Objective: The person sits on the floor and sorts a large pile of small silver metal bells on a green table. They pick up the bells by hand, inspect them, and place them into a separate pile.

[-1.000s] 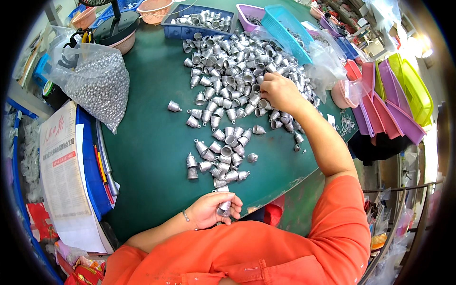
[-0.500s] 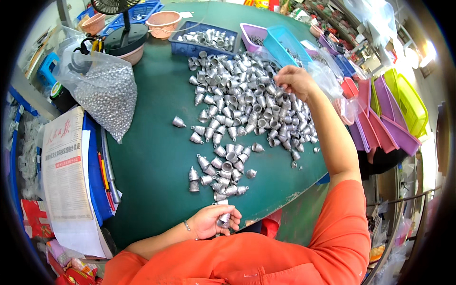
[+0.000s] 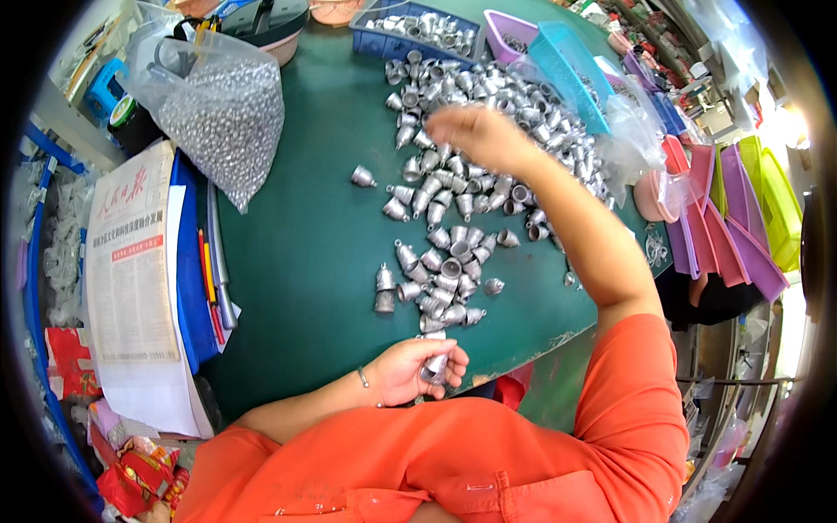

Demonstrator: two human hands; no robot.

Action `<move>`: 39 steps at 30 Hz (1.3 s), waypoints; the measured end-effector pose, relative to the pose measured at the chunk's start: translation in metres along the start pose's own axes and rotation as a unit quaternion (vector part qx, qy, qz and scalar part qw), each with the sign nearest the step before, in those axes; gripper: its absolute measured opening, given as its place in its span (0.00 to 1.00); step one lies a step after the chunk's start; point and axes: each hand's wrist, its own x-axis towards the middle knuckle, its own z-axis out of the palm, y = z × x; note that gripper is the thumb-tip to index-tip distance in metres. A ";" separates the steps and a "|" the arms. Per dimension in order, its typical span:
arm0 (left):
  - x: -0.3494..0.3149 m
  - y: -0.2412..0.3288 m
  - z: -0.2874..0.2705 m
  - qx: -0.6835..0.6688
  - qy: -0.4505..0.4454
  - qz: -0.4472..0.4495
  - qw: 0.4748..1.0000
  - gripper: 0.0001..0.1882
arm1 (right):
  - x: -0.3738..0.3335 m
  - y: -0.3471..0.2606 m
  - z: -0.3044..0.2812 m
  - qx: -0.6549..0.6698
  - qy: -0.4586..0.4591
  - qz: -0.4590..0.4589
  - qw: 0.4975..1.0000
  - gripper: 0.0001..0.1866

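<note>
Newspaper [image 3: 135, 270], red-lettered; left grip [image 3: 408, 370] half-curled round silver cup [image 3: 433, 369], right grip [image 3: 478, 137] blurred, hold unclear.

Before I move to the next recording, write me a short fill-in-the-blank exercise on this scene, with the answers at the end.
Of the left hand, holding a silver bell-shaped piece, and the right hand, the one nearer the orange shirt is the ____.
The right hand is over the large pile, on a tabletop coloured ____.
The tray beyond the large pile, holding more silver pieces, is ____.
The lime basket is on the picture's ____ side.

Missing words: left; green; blue; right.
</note>
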 end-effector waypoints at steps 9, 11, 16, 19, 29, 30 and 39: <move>-0.003 0.007 0.006 -0.086 0.014 0.097 0.991 0.16 | -0.143 -0.010 0.088 -0.121 0.023 -0.091 0.988 0.19; -0.003 0.005 0.004 -0.076 0.021 0.100 0.992 0.15 | -0.160 -0.015 0.086 -0.009 0.111 -0.063 0.992 0.14; 0.000 0.003 0.011 -0.045 0.026 0.103 0.993 0.15 | -0.174 0.017 0.057 -0.225 0.291 0.037 0.929 0.15; 0.000 0.004 0.014 -0.028 0.036 0.111 0.993 0.14 | -0.174 0.038 0.066 -0.173 0.263 0.098 0.944 0.17; -0.001 0.002 0.013 -0.022 0.052 0.116 0.992 0.14 | -0.213 -0.020 0.088 0.310 0.333 -0.002 0.891 0.20; -0.001 0.002 0.013 -0.022 0.048 0.116 0.992 0.14 | -0.217 -0.026 0.091 0.336 0.330 -0.005 0.882 0.20; 0.001 0.003 0.013 -0.034 0.034 0.121 0.991 0.15 | -0.235 -0.045 0.114 0.687 0.228 0.015 0.690 0.22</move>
